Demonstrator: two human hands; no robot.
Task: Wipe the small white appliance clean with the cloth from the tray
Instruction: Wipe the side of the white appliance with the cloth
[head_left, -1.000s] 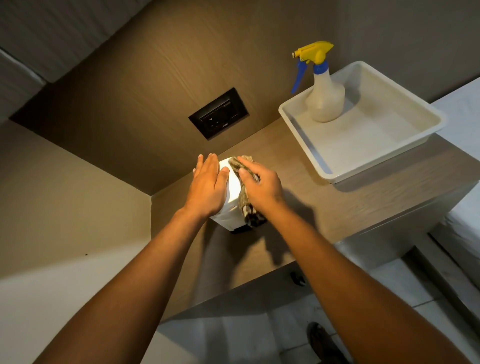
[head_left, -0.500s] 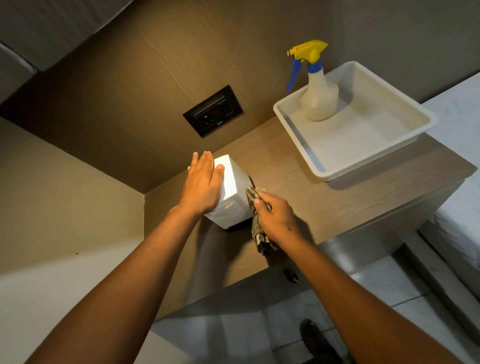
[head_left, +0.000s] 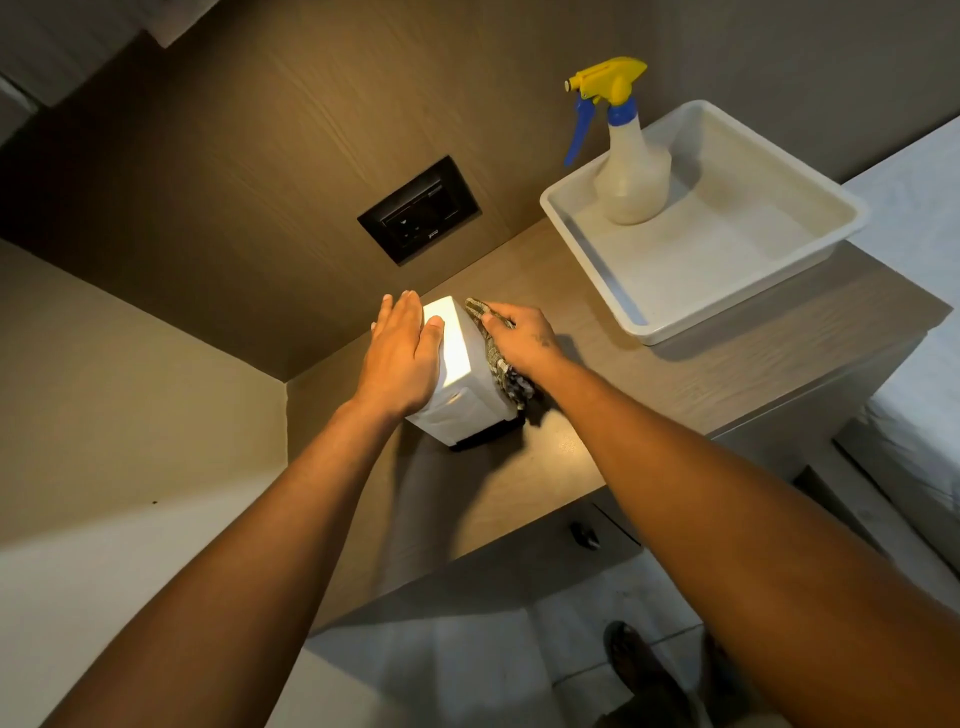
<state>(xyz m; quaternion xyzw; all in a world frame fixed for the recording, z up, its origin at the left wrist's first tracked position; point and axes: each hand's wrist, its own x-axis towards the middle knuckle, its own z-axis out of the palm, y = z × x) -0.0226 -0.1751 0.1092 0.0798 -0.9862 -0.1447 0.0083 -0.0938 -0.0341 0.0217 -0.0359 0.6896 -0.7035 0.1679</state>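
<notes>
The wooden counter (head_left: 649, 374) ran out from the panelled wall, and on its far right sat the white tray (head_left: 737, 291), nothing in it but the spray bottle (head_left: 631, 171) standing upright at its back corner. So the cloth was out of the tray and in play! A dark wall socket (head_left: 418, 210) sat on the wall behind the action. Down to the small white appliance (head_left: 457, 374), standing on the counter near the left corner. The left hand (head_left: 402, 358) lay flat and spread on its top and left side, fingers together, likely bracing it against sliding. The right hand (head_left: 522, 340) pressed the patterned cloth (head_left: 498, 358) against the right face, fingers curled round the bunched fabric. Wiping looked well under way, with the front face seemingly yet to be covered.
</notes>
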